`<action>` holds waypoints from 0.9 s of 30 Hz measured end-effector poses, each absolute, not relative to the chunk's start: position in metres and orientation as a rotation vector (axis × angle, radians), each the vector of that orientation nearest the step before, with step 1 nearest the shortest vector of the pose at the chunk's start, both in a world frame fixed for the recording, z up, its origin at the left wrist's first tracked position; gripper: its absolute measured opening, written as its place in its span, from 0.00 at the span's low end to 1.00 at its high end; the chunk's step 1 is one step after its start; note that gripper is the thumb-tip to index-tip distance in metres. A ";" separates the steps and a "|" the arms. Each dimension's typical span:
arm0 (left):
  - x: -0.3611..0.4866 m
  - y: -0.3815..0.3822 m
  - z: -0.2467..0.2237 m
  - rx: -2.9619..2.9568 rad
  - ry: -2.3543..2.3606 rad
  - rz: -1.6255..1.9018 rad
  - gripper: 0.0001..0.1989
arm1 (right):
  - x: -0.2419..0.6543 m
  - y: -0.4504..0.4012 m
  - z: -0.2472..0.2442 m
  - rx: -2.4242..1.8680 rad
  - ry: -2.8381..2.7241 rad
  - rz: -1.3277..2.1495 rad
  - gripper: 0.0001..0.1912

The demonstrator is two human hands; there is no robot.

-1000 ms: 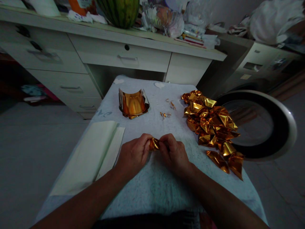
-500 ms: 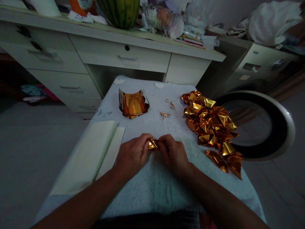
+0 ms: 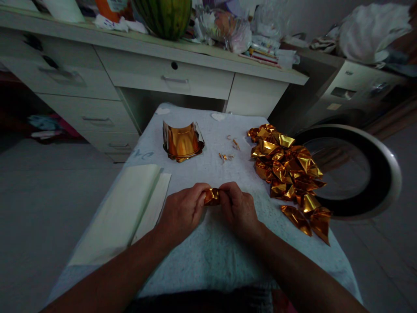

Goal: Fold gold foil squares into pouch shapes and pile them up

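Observation:
Between both hands, over the middle of the covered table, is a small crumpled piece of gold foil. My left hand pinches its left end between thumb and fingers. At the right end, my right hand pinches it in the same way. A heap of folded gold foil pieces lies to the right. Beyond my left hand stands a curved stack of gold foil sheets. Thin gold ties lie past my fingers.
White paper sheets lie at the table's left side. A white drawer cabinet stands behind, with a watermelon and plastic bags on its top. To the right, a washing machine has its round door open beside the table.
Both hands have shifted very slightly to the right with the gold foil, which is turned a little between the fingers. The things on the table stay where they were.

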State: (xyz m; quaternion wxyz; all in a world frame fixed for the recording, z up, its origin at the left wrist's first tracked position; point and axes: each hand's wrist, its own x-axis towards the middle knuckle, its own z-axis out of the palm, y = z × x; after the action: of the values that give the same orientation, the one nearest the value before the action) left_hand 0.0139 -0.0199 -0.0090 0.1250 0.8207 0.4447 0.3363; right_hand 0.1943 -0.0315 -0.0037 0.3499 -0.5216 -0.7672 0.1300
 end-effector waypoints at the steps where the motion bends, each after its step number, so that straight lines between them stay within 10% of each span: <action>1: 0.014 -0.020 -0.009 2.381 1.295 0.975 0.09 | 0.194 -0.032 -0.004 -1.347 -1.989 0.344 0.05; 27: 0.014 -0.017 -0.005 2.344 1.394 0.961 0.11 | 0.198 -0.033 0.002 -1.319 -1.912 0.526 0.07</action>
State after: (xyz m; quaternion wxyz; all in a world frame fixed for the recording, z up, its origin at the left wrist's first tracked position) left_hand 0.0136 -0.0172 -0.0047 0.1245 0.8044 0.4783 0.3297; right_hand 0.1977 -0.0326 0.0023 0.3709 -0.5144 -0.7455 0.2053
